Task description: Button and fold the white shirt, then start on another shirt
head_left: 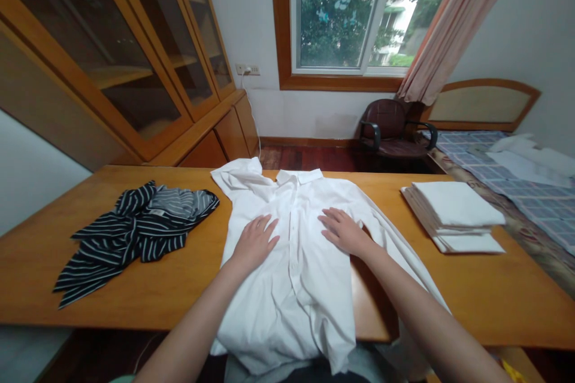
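Observation:
A white button-up shirt (pixel 287 275) lies front side up on the wooden table, its collar at the far edge and its hem hanging over the near edge. My left hand (pixel 255 240) rests flat on the left chest of the shirt, fingers spread. On the other side of the button line, my right hand (pixel 342 231) lies flat too, fingers extended. Neither hand grips the cloth. The sleeve at the left is bunched up near the shoulder, while the right sleeve runs down beside my right forearm and over the near edge. Wrinkles cross the lower part.
A crumpled black-and-white striped garment (pixel 135 224) lies on the table (pixel 27 275) at the left. At the right sits a stack of folded white cloth (pixel 453 209). Beyond are a glass-door cabinet (pixel 166 30), an office chair (pixel 390 125) and a bed (pixel 516 173).

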`<state>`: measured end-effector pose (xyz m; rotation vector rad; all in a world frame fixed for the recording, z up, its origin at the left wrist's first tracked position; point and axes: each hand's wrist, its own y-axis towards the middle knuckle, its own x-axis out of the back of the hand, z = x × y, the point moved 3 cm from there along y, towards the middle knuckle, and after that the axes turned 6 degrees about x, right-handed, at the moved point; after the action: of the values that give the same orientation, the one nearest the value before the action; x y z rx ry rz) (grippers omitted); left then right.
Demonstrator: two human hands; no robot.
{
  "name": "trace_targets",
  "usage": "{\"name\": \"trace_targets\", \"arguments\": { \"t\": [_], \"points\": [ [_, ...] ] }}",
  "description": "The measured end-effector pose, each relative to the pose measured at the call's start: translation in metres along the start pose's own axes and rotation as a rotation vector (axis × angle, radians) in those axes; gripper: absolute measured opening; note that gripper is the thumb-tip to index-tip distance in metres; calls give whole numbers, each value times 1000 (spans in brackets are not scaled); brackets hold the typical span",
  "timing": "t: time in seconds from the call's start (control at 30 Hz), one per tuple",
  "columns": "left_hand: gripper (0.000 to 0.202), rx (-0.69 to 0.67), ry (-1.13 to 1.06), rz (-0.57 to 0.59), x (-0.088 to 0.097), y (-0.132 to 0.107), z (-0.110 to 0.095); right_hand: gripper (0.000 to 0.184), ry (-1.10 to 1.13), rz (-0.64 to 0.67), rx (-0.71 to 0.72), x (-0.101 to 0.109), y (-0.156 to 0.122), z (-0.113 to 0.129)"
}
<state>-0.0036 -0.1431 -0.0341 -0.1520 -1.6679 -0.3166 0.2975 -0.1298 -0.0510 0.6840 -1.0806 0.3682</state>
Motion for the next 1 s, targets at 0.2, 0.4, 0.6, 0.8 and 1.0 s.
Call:
{"name": "trace_targets", "arguments": {
  "t": [0.2,0.4,0.6,0.8,1.0],
  "points": [
    [33,8,80,-4,10,-33,-24,42,65,25,42,7,-13,-8],
    [19,-38,60,153,24,-62,-42,27,154,14,15,27,-24,1],
    [21,-42,-139,97,42,-23,-34,21,42,104,-140,33,4,8],
    [26,-55,-387,-244,43,71,-26,29,177,-88,-160,4,83,-1],
    [28,6,-425,-162,2,109,-17,48,292,-113,-182,-36,134,-7]
  ]
}}
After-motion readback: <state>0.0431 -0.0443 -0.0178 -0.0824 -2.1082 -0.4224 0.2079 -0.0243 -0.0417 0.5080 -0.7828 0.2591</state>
